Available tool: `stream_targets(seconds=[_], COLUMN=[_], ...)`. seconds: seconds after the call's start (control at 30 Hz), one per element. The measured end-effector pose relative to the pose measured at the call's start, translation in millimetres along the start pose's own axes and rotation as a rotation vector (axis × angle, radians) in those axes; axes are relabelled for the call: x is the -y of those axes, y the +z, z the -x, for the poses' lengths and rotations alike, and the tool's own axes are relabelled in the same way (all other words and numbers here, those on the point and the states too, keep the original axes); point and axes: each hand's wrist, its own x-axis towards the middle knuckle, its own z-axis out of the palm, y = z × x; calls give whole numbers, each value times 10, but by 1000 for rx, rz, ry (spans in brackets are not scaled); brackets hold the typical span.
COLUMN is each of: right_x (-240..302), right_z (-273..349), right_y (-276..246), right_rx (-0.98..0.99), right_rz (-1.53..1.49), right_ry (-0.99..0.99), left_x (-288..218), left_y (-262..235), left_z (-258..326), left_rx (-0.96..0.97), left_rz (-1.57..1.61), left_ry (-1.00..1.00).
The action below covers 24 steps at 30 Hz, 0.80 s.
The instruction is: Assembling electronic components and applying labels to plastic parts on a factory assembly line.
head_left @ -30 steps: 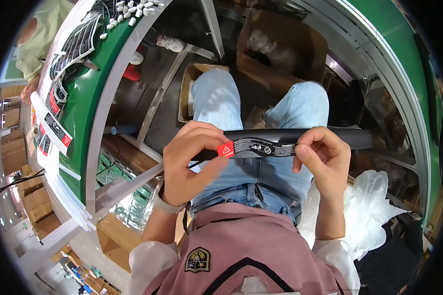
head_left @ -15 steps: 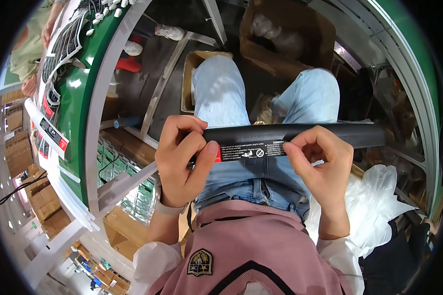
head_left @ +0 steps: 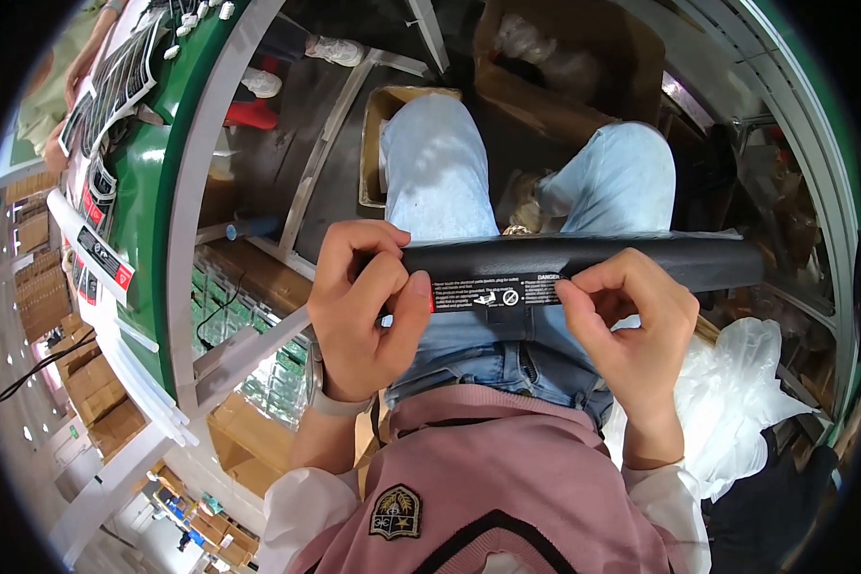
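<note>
L grip (head_left: 364, 318), R grip (head_left: 638, 325) on blk label (head_left: 488, 294), now flat vs bowed b4.

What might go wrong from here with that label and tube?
Two risks. The left hand and right hand pinch the black label toward its two ends, so an uneven pull might crease it or set it slanted against the black tube. The tube also reaches well past the right hand, so a bump on that end could perhaps knock it out of line.
</note>
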Motion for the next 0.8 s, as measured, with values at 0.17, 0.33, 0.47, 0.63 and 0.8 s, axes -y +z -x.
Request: stream_targets(seconds=[0.17,0.33,0.47,0.63,0.8], right_x=[14,13,41,37,26], right_z=[-6,9,2,-3,18], right_y=[18,-6,-5,24,26], right_rx=[-15,4,12,-7,-15], right_rz=[-21,-22,-33,-30,-42], right_ry=[21,48,68,83,61], left_x=[4,103,138,163,165], left_y=[0,-77,-64,-54,-48], left_z=[10,31,73,95,111], left_rx=[-13,7,-30,-52,-50], left_rz=[-22,43,275,273,258], left_ry=[-47,-73,-217,-210,-194])
